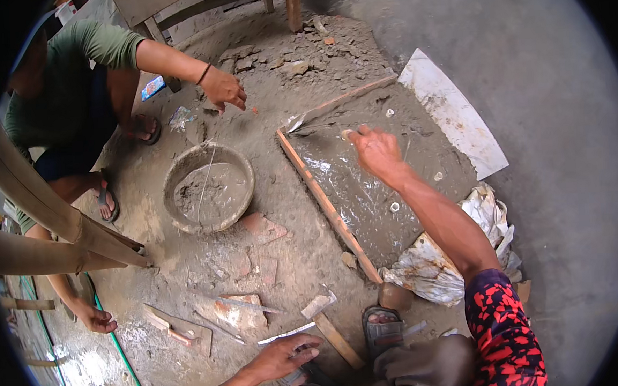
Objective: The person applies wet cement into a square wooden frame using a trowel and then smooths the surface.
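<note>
At far left, a co-worker in a green shirt (pixel 81 54) squats on the dirty floor, one arm stretched toward the middle, the other lowered behind bamboo poles (pixel 54 257). A green hose (pixel 124 355) runs below. Next comes a flat rectangular trowel (pixel 198 337), lying on the ground. Above and to its right sits a round basin (pixel 249 189) containing wet grey mortar. At the bottom, the wearer's left hand (pixel 286 357) hangs with fingers loosely bent and parted, holding nothing that can be seen. Just to its right lies a hammer (pixel 339 342) with a wooden handle.

Farther right, wooden strips (pixel 329 197) edge a bed of wet mortar (pixel 366 225) along its left and far sides. The shiny blade of a small trowel (pixel 296 125) is at their meeting corner. Its thin shank leads right to the wearer's right hand (pixel 376 149), which is curled closed around the handle, above the mortar. Small white round fittings (pixel 395 207) stand in the surface. A crumpled white sack (pixel 435 274) lies along the near right edge; a stained white panel (pixel 451 112) borders the far right.
</note>
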`<state>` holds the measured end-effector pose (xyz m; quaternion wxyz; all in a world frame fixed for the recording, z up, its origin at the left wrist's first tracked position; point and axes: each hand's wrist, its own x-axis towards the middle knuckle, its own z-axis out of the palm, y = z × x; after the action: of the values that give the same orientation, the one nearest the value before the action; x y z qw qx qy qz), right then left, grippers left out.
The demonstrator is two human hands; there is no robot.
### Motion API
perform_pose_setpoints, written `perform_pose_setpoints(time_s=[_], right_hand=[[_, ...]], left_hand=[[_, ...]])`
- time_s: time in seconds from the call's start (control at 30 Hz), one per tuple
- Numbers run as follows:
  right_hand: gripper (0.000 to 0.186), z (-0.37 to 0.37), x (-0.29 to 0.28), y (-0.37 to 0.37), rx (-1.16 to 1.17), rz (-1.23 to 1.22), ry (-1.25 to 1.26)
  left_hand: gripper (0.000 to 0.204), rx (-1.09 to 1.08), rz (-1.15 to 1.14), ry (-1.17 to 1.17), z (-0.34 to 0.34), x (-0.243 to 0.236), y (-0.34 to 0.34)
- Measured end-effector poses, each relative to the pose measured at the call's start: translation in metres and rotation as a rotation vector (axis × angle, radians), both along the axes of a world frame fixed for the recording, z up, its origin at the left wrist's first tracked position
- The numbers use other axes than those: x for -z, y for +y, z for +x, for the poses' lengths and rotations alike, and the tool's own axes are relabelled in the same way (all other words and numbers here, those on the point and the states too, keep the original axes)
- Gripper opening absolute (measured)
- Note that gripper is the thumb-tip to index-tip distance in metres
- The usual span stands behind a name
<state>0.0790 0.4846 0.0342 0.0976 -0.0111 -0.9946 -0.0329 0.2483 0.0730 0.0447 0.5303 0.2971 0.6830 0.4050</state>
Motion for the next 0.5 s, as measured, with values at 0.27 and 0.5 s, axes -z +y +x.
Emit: perform_pose_setpoints(time_s=[0.27,0.5], right_hand=[[0.022,0.011,0.025,-0.004,-0.020,0.032,-0.015],[0.019,0.017,-0.018,0.063,0.172,-0.057,0.026]], left_hand=[[0.031,-0.009,-0.046,-0.097,0.015,0.004,0.000],[0.032,-0.046,-0.073,-0.056,0.010,0.001,-0.006]])
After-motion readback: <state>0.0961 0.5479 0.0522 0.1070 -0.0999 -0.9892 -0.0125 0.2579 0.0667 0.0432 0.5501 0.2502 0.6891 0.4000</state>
